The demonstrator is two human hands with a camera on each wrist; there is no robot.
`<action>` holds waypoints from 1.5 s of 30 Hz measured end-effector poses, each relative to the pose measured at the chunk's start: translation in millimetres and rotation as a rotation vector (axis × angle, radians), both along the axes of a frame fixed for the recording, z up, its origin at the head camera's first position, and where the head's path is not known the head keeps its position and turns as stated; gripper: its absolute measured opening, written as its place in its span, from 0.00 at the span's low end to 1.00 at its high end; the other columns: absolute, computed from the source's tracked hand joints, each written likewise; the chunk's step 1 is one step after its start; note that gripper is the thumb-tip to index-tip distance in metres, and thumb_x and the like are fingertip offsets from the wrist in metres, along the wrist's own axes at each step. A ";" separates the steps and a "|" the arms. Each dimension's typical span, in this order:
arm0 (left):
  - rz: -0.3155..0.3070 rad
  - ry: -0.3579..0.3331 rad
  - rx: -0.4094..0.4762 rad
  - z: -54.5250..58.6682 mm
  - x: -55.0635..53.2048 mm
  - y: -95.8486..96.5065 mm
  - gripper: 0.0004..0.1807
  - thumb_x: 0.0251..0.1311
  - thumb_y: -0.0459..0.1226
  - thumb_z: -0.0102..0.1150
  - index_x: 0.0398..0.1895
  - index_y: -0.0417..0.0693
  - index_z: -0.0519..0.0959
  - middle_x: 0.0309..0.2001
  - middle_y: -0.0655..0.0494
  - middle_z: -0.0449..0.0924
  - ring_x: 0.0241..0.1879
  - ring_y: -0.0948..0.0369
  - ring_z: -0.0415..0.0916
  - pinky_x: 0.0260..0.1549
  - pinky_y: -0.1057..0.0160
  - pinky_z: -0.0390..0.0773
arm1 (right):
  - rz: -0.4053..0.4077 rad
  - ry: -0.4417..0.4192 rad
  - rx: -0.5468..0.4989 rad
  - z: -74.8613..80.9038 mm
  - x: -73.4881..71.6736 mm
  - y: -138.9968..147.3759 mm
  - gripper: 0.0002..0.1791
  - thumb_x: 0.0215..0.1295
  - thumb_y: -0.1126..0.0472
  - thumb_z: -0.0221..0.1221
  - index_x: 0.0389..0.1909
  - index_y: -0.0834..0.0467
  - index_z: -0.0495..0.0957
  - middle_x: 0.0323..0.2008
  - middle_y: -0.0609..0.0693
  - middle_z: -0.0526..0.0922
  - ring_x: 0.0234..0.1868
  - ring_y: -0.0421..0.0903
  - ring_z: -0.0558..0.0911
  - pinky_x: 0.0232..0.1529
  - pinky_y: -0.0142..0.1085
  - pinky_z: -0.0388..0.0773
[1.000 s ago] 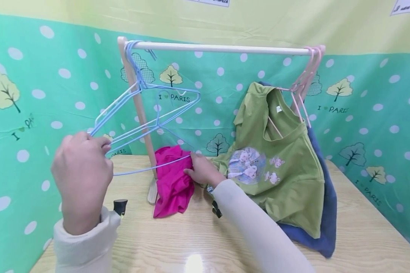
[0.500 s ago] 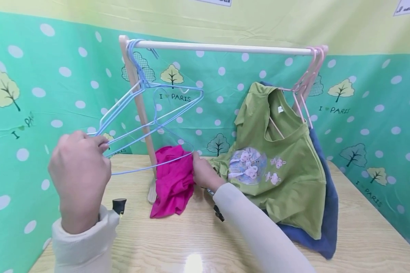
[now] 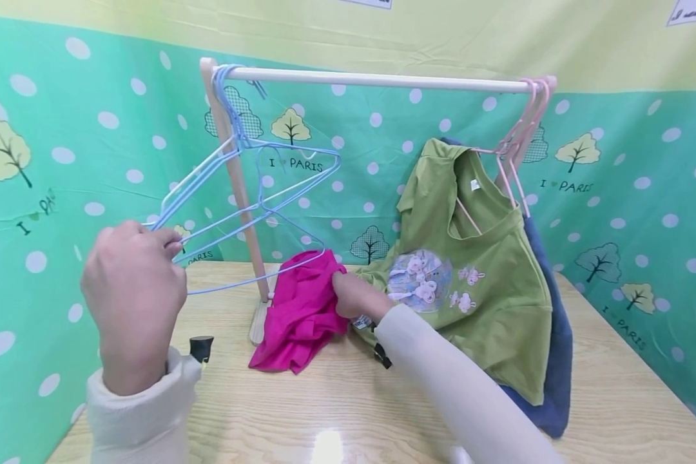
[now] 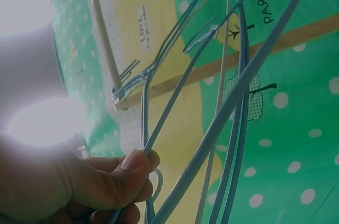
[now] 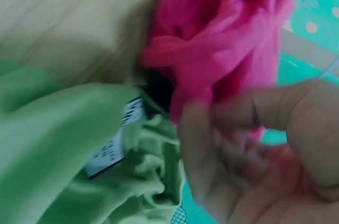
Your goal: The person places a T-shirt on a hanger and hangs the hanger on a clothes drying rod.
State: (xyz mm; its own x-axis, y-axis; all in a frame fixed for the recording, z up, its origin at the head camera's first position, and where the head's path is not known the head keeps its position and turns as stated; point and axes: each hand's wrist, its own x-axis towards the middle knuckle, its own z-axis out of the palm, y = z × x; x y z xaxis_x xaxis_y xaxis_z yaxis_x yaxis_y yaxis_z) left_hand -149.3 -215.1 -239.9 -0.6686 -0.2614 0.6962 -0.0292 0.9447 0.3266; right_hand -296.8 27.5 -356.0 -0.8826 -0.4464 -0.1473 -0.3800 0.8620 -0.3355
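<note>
My left hand [image 3: 136, 290] grips one end of a loose blue wire hanger [image 3: 261, 205], held slanting in front of the rack. In the left wrist view, thumb and fingers pinch its wire [image 4: 178, 94]. Several other blue hangers [image 3: 240, 138] hang from the rack's left end, just behind. My right hand [image 3: 356, 298] pinches the right side of a crumpled magenta cloth garment [image 3: 301, 316] on the table, below the loose hanger. The right wrist view shows thumb and fingers at a fold of the magenta garment [image 5: 222, 38], slightly blurred. Its full shape is hidden in folds.
A rack with a white rail [image 3: 371, 79] stands on the wooden table [image 3: 267, 412]. At its right, a green shirt [image 3: 493, 277] hangs on a pink hanger [image 3: 516, 180], a dark blue garment [image 3: 559, 361] behind it. The green shirt [image 5: 58, 144] lies close beside my right hand.
My right hand has taken hold of the magenta garment and drawn its upper part to the right. The left hand with the loose hanger has barely moved.
</note>
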 end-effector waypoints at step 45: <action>-0.071 0.117 -0.011 -2.4 0.0 5.4 0.10 0.61 0.24 0.61 0.40 0.37 0.89 0.29 0.39 0.76 0.29 0.42 0.68 0.22 0.42 0.70 | -0.154 -0.057 -0.479 -14.3 -35.4 33.0 0.11 0.72 0.58 0.62 0.39 0.64 0.81 0.34 0.51 0.81 0.30 0.43 0.76 0.33 0.33 0.76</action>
